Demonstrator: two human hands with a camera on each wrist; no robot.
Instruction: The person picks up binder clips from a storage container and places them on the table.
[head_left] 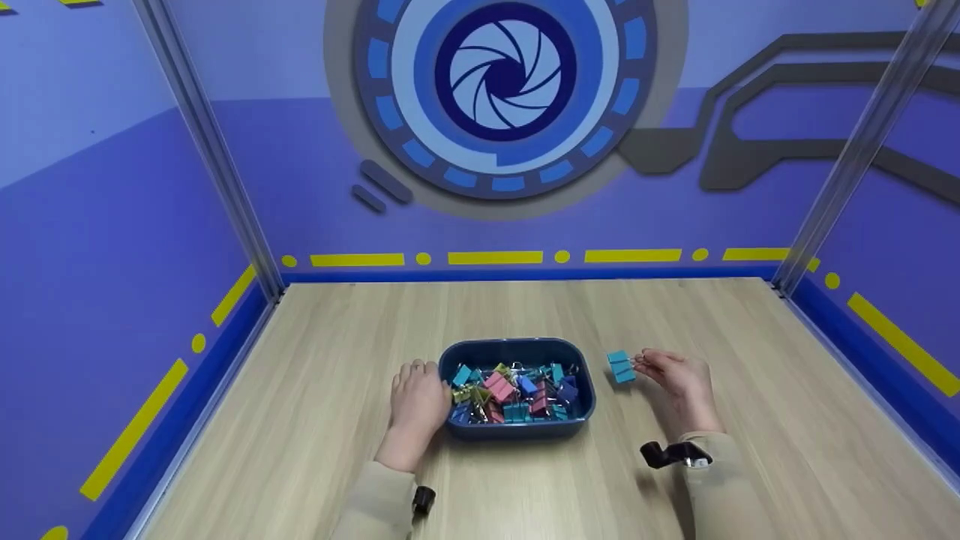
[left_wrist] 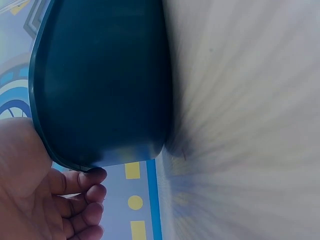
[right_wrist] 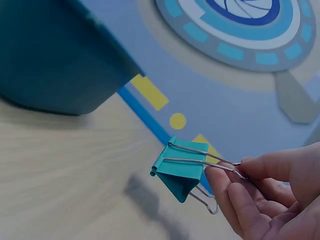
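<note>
A dark blue plastic box (head_left: 517, 430) holds many binder clips (head_left: 517, 386) in teal, pink, blue and yellow-green, heaped below its rim. At its left end my left hand (head_left: 420, 397) grips the rim. In the left wrist view the thumb goes over the box's edge (left_wrist: 33, 95) and the curled fingers (left_wrist: 80, 210) sit by its outer wall. To the right of the box, my right hand (head_left: 679, 382) pinches a teal binder clip (right_wrist: 182, 167) by one wire handle, between thumb and fingers. The clip's body points toward the box, above the table, its other handle hanging free.
The box stands on a light wood table (head_left: 337, 330). A blue-purple back wall (head_left: 285, 180) with a round printed emblem rises behind, and side walls close in left and right. Clear corner posts (head_left: 217, 150) stand at the table's back corners.
</note>
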